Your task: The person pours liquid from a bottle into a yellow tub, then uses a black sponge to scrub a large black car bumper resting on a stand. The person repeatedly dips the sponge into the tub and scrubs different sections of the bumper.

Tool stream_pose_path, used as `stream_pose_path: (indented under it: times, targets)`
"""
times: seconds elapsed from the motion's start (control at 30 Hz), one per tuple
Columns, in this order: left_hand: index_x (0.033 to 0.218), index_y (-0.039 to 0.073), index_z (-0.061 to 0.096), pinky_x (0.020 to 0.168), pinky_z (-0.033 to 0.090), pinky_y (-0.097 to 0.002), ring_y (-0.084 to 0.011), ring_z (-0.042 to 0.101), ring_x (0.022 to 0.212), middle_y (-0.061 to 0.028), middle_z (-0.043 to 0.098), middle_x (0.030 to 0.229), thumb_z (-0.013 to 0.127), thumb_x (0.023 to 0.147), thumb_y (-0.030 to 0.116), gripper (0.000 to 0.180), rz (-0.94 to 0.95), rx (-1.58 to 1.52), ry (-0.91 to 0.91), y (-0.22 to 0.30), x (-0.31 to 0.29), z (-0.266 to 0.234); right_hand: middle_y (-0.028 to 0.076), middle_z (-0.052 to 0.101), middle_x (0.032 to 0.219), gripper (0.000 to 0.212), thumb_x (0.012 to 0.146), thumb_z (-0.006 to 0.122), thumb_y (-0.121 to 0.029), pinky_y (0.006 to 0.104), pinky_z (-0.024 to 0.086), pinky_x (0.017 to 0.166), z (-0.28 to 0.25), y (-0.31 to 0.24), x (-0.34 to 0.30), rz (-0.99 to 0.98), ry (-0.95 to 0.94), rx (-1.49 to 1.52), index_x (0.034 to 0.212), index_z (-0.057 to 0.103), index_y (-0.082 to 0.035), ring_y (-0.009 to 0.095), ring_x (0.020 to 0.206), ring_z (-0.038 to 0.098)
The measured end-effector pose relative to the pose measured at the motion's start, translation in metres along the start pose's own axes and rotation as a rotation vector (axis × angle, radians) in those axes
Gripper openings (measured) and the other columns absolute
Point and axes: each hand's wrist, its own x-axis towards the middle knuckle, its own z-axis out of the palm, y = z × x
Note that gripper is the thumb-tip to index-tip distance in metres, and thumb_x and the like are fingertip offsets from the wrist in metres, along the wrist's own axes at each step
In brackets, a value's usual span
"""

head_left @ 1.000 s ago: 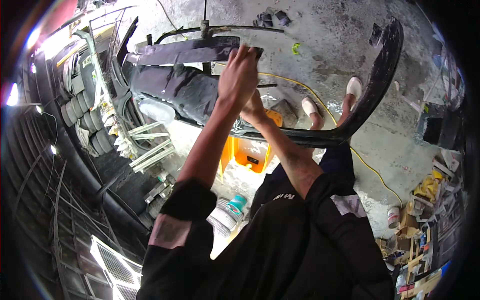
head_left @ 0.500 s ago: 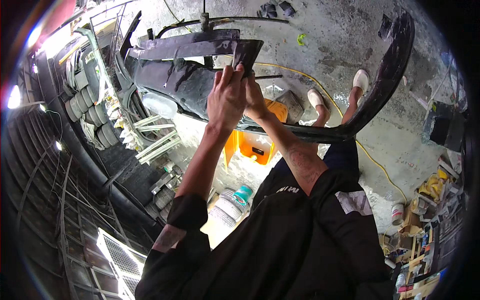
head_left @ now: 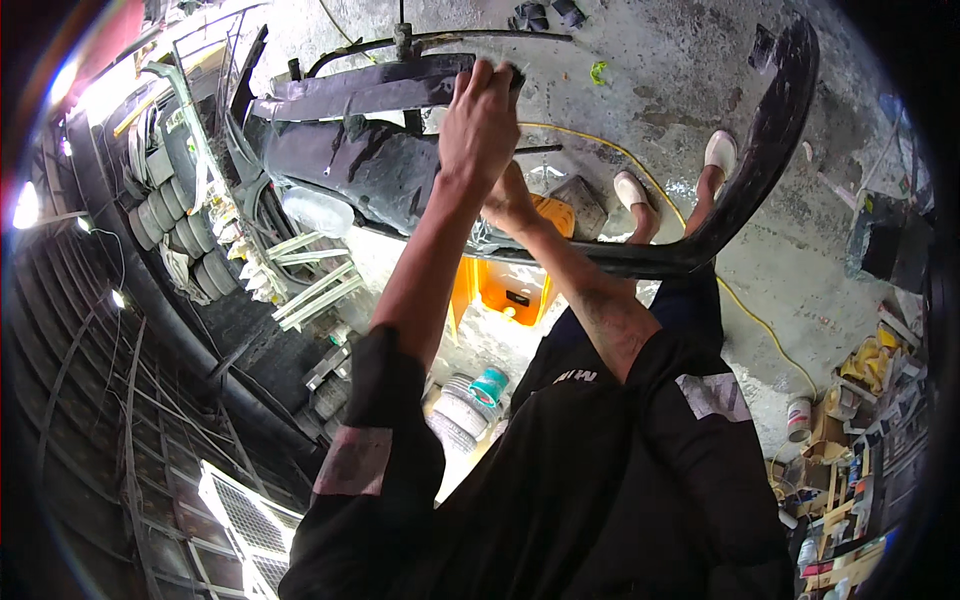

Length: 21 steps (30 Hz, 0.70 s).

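Left hand curled at black bumper edge, twelve o'clock, presumably pressing; right hand, five o'clock of it, perhaps braced. Grips hidden, couldn't tell.

Lamp glare far L; pic edges dk, warped.

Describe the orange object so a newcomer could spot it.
Find the long black bumper. Where its lower edge runs between the forearms, the orange object shows just below. Its bright orange sets it apart from the teal item lower down.
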Motion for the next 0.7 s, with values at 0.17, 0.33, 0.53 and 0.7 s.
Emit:
stream_pose_path:
  times: [0.17,0.33,0.53,0.7]
  targets:
    - [0.134,0.011,0.057,0.089,0.055,-0.0477,-0.0371,0.061,0.108,-0.0132,0.059,0.121,0.059,0.096,0.021,0.040,-0.087,-0.018,-0.025,0.009,-0.045,-0.010,0.026,0.064,0.122,0.065,0.083,0.077,-0.026,0.0479,0.051,0.095,-0.014,0.006,-0.002,0.317,-0.063,0.000,0.138,0.049,-0.004,0.043,0.113,0.062]
    - [0.123,0.009,0.061,0.087,0.055,-0.0454,-0.0341,0.059,0.108,-0.0121,0.059,0.113,0.059,0.097,0.019,0.028,-0.024,-0.028,0.029,0.010,0.001,-0.001,0.028,0.064,0.121,0.065,0.084,0.076,-0.027,0.0508,0.053,0.088,-0.013,0.003,-0.005,0.018,-0.055,-0.063,0.137,0.048,-0.003,0.044,0.109,0.064]
    - [0.122,0.009,0.064,0.085,0.055,-0.0457,-0.0356,0.060,0.103,-0.0123,0.059,0.113,0.060,0.096,0.019,0.029,-0.016,-0.004,0.008,0.012,-0.018,-0.008,0.026,0.069,0.095,0.066,0.081,0.079,-0.030,0.0522,0.056,0.072,-0.011,0.002,0.003,0.182,-0.034,-0.166,0.129,0.045,0.001,0.048,0.084,0.067]
    - [0.105,0.005,0.062,0.083,0.055,-0.0461,-0.0372,0.060,0.102,-0.0138,0.060,0.115,0.059,0.096,0.016,0.014,-0.047,-0.072,0.025,0.017,-0.025,-0.009,0.027,0.068,0.107,0.064,0.084,0.076,-0.031,0.0526,0.055,0.083,-0.014,0.002,-0.005,0.176,-0.054,-0.360,0.132,0.048,0.000,0.044,0.097,0.068]
